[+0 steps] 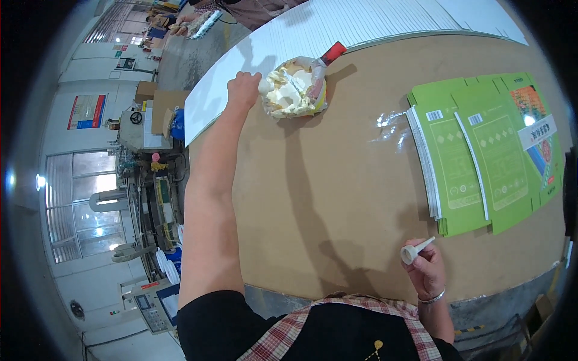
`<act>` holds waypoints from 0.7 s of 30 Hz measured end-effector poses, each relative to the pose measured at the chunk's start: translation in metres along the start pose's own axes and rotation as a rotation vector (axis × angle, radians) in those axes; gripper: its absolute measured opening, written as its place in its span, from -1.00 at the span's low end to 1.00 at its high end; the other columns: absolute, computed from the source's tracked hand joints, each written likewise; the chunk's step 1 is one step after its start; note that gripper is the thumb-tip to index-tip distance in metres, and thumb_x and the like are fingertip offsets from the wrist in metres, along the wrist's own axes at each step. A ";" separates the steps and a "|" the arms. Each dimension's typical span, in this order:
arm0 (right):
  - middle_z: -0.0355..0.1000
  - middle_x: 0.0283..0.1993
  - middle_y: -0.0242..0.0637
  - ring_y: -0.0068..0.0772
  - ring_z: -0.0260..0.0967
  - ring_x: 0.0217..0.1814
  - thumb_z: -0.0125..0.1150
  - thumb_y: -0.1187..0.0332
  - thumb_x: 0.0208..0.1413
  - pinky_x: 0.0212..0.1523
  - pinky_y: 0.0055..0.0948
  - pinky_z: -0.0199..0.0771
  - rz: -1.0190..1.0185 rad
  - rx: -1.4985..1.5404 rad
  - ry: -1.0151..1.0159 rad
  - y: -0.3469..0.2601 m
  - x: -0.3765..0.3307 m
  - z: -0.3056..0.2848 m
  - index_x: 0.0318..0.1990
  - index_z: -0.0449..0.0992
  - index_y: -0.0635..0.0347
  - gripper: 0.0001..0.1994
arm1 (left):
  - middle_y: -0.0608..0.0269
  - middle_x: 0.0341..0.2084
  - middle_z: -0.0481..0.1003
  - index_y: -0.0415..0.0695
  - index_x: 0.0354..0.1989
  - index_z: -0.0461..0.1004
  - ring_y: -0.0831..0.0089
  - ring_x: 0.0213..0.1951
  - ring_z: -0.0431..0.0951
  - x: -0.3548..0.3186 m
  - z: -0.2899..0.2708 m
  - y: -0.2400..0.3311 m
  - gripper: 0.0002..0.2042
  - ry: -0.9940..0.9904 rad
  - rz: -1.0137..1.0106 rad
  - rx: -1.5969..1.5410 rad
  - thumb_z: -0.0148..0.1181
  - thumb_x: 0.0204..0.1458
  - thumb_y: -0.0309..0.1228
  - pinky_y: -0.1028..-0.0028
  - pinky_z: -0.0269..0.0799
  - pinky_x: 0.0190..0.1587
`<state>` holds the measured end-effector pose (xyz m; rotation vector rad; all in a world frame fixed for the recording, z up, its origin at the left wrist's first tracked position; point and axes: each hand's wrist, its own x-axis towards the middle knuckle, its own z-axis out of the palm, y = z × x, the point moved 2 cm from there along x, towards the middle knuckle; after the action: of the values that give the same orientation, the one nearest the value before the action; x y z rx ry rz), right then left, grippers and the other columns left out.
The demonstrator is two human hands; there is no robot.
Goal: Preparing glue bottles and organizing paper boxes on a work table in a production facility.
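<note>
My left arm stretches to the far left of the brown table. My left hand [244, 90] is closed at the edge of the white sheets, right beside a bag-lined tub [295, 87] of cream-coloured paste. Whether its fingers grip the tub's rim or something else is hidden. A red handle [333, 53] sticks out of the tub, leaning to the right. Near the table's front edge, my right hand [426, 274] pinches a small white cone-shaped nozzle [415, 250], its thin spout pointing up to the right.
Green printed flat cartons [481, 156] lie in overlapping piles on the right of the brown tabletop [361, 180]. Beyond it spreads a stack of white ridged sheets [361, 21]. Another person's hand [183, 25] holds a grey-white object at the far left. Machinery [158, 198] stands along the left.
</note>
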<state>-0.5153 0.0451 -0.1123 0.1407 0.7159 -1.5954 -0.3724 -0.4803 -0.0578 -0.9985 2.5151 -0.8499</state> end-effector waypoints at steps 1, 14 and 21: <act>0.42 -0.24 -0.28 -0.55 0.33 -0.34 0.37 0.40 -0.22 -0.40 -0.62 0.32 -0.005 -0.010 0.009 0.000 0.000 -0.001 -0.18 0.46 0.31 -0.62 | 0.25 -0.40 0.45 0.01 -0.31 0.43 0.29 -0.21 0.44 0.001 -0.001 0.001 -0.86 0.000 0.002 0.000 0.02 -0.07 -0.45 0.29 0.45 -0.32; 0.42 -0.24 -0.29 -0.54 0.35 -0.32 0.36 0.42 -0.21 -0.38 -0.62 0.34 0.003 0.018 -0.030 -0.001 0.003 -0.002 -0.17 0.45 0.32 -0.62 | 0.24 -0.42 0.46 0.01 -0.30 0.42 0.27 -0.25 0.47 0.010 -0.005 0.000 -0.86 -0.030 0.021 0.075 0.03 -0.07 -0.45 0.29 0.46 -0.34; 0.41 -0.23 -0.29 -0.55 0.34 -0.31 0.35 0.44 -0.20 -0.37 -0.62 0.33 0.009 0.027 -0.031 -0.001 0.003 -0.002 -0.17 0.45 0.31 -0.64 | 0.25 -0.42 0.47 0.00 -0.33 0.43 0.29 -0.26 0.48 0.013 -0.007 0.005 -0.87 -0.050 0.050 0.076 0.06 -0.08 -0.43 0.31 0.46 -0.34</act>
<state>-0.5175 0.0434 -0.1147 0.1384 0.6687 -1.5957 -0.3879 -0.4839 -0.0565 -0.9177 2.4361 -0.8883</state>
